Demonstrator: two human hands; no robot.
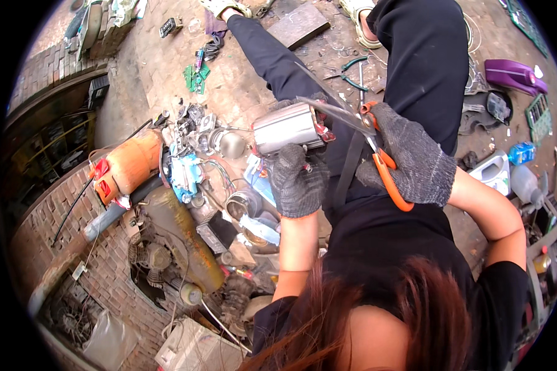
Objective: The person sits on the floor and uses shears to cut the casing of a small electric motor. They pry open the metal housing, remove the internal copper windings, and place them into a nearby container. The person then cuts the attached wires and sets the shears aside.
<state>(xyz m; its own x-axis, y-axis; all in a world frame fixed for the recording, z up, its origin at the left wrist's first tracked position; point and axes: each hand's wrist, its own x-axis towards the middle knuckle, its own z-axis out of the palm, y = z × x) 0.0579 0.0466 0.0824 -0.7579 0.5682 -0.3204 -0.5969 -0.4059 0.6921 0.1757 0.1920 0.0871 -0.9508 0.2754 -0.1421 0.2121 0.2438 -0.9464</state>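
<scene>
Scrap-strewn ground; cylinder between hands.

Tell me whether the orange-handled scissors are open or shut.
Open. The scissors in the right hand have their blades spread, one long blade reaching toward the silver cylinder held by the left hand.

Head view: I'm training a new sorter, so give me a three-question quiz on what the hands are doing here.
1. True or false: the right hand holds orange-handled scissors.
2. Which hand holds the silver metal cylinder? A) left B) right C) neither
3. Fill in: both hands wear dark knit ____.

Key:
1. True; the blades point toward the cylinder's end.
2. A; the left hand has its grip on the cylinder from below.
3. gloves
</scene>
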